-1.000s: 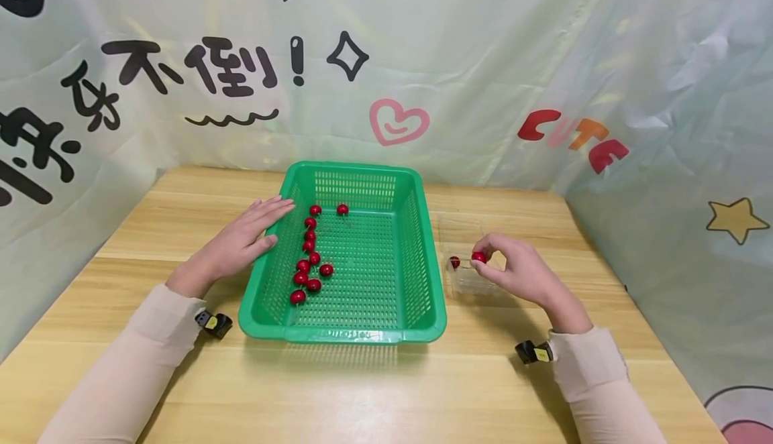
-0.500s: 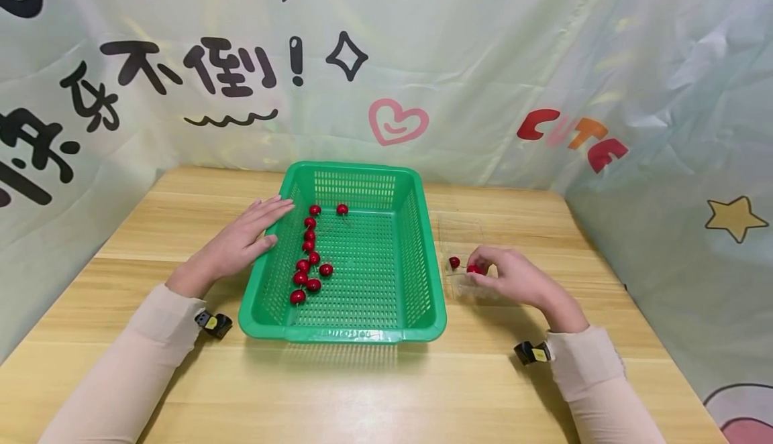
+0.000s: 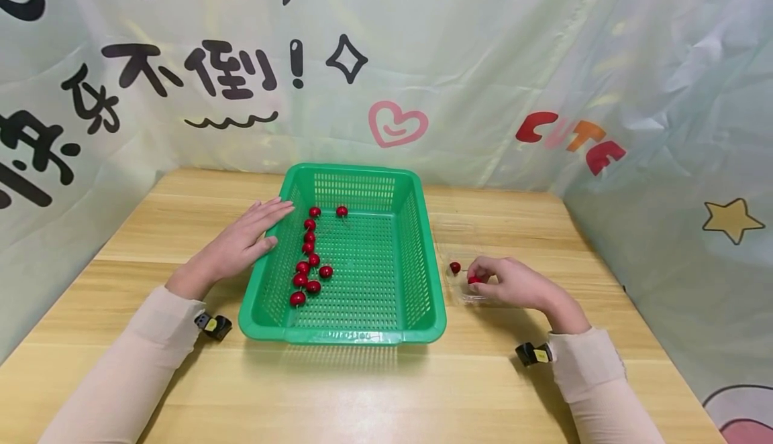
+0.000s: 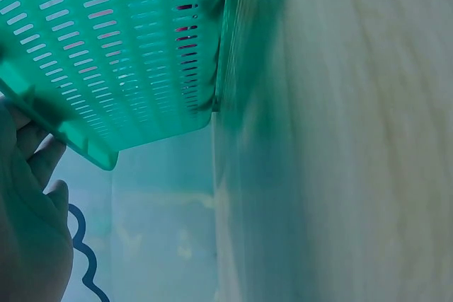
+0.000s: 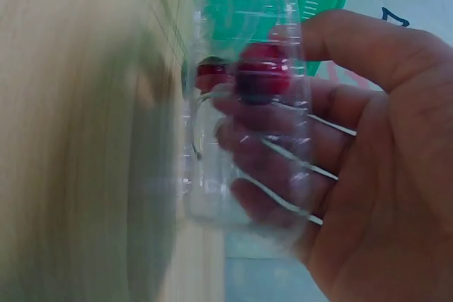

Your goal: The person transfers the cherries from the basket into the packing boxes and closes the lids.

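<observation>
My left hand (image 3: 235,243) lies with its fingers straight on the left rim of a green plastic basket (image 3: 344,337). Several red cherries (image 3: 300,280) with stems sit inside, mostly in a line along its left side. On the right, my right hand (image 3: 516,290) pinches a red cherry (image 3: 474,280) between thumb and fingers, down in a clear plastic box (image 5: 212,206). Another cherry (image 3: 455,267) lies in the box, to the left of the pinched one. Through the clear wall, the right wrist view shows the held cherry and my fingers inside the box.
The basket and box stand side by side on a wooden table (image 3: 362,397). Behind and to the right hangs a pale printed cloth (image 3: 483,62) that meets the table's edges. A small black wrist camera (image 3: 534,354) sits at my right cuff.
My right hand has lowered the cherry into the clear box and towards me, and the box has shifted slightly nearer. My left hand stays on the basket rim.
</observation>
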Motion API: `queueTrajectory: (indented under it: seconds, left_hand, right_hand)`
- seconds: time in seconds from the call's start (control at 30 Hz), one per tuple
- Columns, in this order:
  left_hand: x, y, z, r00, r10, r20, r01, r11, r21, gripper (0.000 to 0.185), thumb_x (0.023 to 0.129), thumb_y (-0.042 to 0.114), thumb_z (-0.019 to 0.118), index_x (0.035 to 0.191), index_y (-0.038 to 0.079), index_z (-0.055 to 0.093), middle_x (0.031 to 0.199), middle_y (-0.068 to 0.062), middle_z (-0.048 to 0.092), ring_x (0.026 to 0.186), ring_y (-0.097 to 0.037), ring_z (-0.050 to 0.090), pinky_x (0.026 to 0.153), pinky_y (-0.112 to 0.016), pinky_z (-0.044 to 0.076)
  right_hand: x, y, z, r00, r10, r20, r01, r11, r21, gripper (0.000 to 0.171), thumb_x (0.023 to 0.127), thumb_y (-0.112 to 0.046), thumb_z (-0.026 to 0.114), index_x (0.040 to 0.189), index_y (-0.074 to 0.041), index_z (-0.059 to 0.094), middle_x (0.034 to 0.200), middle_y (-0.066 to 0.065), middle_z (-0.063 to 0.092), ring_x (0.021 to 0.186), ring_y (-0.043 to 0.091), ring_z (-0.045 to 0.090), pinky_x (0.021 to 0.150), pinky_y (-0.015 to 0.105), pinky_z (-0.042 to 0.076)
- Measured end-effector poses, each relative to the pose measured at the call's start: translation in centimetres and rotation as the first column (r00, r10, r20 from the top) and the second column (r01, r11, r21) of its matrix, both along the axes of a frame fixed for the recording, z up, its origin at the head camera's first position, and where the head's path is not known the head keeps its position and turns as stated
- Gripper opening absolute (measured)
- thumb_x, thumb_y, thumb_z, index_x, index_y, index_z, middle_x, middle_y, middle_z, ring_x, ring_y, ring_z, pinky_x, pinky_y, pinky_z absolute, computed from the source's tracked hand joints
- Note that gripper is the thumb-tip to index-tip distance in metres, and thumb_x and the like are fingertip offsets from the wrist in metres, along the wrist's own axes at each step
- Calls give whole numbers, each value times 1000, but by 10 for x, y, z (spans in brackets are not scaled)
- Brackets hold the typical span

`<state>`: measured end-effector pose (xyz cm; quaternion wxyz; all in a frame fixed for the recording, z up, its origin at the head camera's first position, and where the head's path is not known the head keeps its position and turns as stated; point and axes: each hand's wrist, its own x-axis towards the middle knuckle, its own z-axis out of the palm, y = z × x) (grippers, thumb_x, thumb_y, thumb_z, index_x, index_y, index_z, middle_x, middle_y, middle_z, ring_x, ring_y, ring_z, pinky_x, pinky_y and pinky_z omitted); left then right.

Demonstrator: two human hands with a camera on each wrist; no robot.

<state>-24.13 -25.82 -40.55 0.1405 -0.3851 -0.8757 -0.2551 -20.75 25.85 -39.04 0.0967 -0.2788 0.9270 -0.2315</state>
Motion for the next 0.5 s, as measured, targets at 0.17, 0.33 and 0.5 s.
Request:
queueTrajectory:
  seconds: [0.17,0.33,0.5]
  left_hand:
    - [-1,0,-1,1000,-4,-2,4,1000,0,53,102,19,49,150,2,36,154,-17,35,146,-35,20,118,-53,7]
    - [-2,-1,-1,1000,-11,-2,11,1000,5,53,102,20,49,150,3,36,154,-18,34,146,-35,20,118,-53,8]
    - [-2,-1,-1,1000,-16,-4,16,1000,8,53,102,21,48,150,4,36,154,-17,34,145,-37,21,118,-54,8]
  right_hand:
    - [-1,3,0,999,7,43,-9,999,34,8,93,-21,67,99,-16,65,90,-10,66,83,9,61,73,31,51]
    - [-2,3,0,998,13,65,-18,997,73,5,91,-23,69,94,-20,65,87,-11,65,80,9,59,71,29,49]
    - [-1,1,0,997,15,79,-22,996,92,7,91,-24,70,89,-19,66,82,-9,62,72,9,54,65,28,46]
